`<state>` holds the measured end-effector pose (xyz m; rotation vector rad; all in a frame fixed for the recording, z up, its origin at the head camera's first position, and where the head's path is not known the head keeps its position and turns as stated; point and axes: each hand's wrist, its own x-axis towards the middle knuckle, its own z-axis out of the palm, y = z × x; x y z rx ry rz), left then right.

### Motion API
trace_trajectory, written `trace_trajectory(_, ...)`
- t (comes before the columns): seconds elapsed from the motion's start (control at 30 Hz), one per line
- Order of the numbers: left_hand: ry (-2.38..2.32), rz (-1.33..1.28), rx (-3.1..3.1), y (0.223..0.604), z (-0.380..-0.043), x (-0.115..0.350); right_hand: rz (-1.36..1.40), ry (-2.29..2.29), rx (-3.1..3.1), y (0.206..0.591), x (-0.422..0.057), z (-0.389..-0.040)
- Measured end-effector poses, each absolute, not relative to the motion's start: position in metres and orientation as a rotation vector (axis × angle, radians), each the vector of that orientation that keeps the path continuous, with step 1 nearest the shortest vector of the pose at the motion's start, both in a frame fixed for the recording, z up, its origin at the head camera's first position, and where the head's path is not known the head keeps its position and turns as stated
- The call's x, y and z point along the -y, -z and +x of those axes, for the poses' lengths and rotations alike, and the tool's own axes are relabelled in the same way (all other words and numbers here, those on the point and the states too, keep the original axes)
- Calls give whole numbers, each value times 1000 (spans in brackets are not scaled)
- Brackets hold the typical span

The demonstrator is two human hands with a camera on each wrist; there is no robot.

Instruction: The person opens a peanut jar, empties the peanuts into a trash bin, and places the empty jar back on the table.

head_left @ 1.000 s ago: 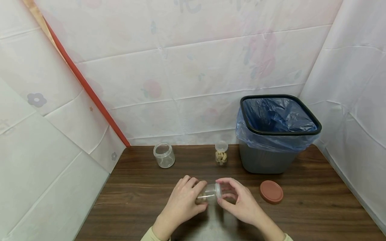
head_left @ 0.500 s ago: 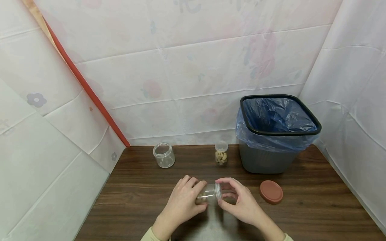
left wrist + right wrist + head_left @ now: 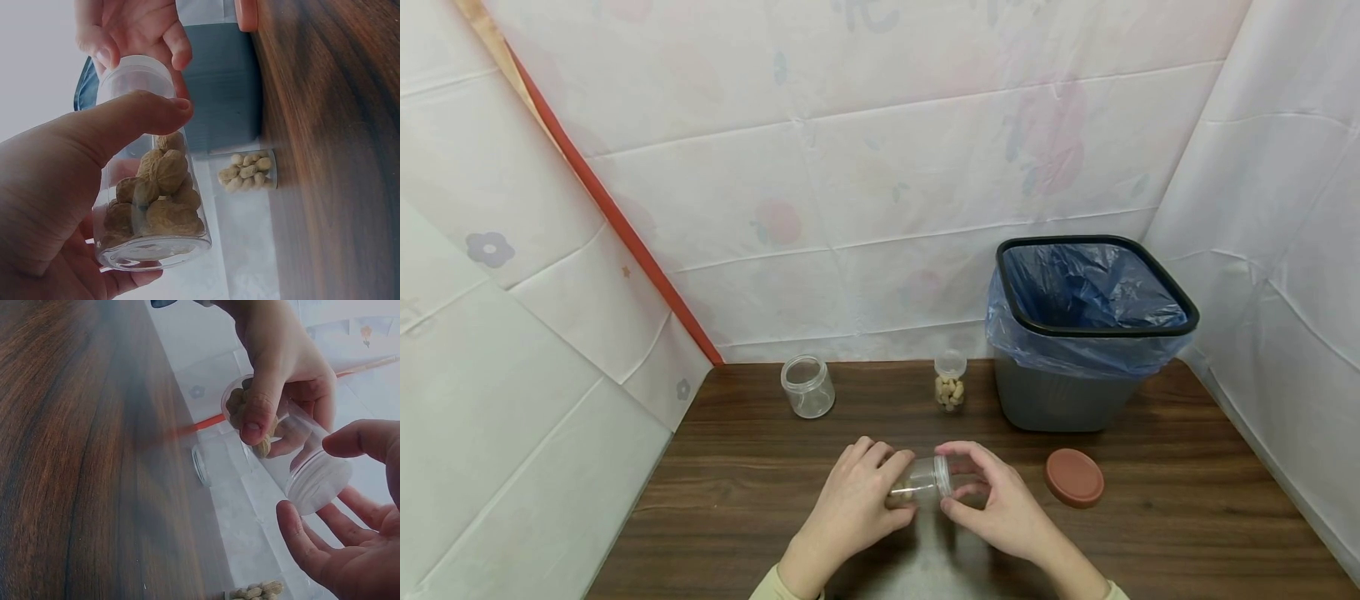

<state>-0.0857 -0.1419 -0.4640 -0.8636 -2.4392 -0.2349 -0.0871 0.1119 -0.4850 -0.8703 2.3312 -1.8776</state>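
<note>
Two hands share one clear jar (image 3: 922, 481). It lies on its side just above the wooden table (image 3: 722, 500), forward of the middle of the rear edge. The left hand (image 3: 861, 500) is curled round the jar's base end. The right hand (image 3: 1000, 504) is partly open, its thumb and fingertips curved onto the rim at the jar's other end, its palm apart from it. Inside are several peanuts (image 3: 169, 172), overlapping too much to count. Two pale sleeves (image 3: 773, 586) end at the wrists.

One reddish-brown lid (image 3: 1075, 477) lies flat to the right of the right hand, well in from the table's right edge.

Two more clear jars stand by the rear edge, making three: one wide jar (image 3: 808, 389) toward the rear left corner, and one small jar (image 3: 951, 367) partly filled with peanuts, right of the edge's middle.

One grey bin (image 3: 1060, 400) stands near the rear right corner, with one blue liner (image 3: 1090, 354) folded over its sides. Behind rises white printed sheeting (image 3: 865, 200), one red strip (image 3: 617, 215) slanting down to the rear left corner.
</note>
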Motion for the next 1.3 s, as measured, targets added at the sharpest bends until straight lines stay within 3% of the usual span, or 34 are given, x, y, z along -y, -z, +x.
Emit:
trace_trajectory(0.27, 232, -858, 2448, 464, -86, 143, -822, 1844, -2354, 485, -111, -87)
trace_trajectory(0.57, 220, -856, 2432, 463, -86, 142, -555, 1756, -2432, 480, -108, -85)
trace_trajectory(1.3, 227, -860, 2420, 464, -86, 143, -443, 1751, -2358, 479, -105, -87)
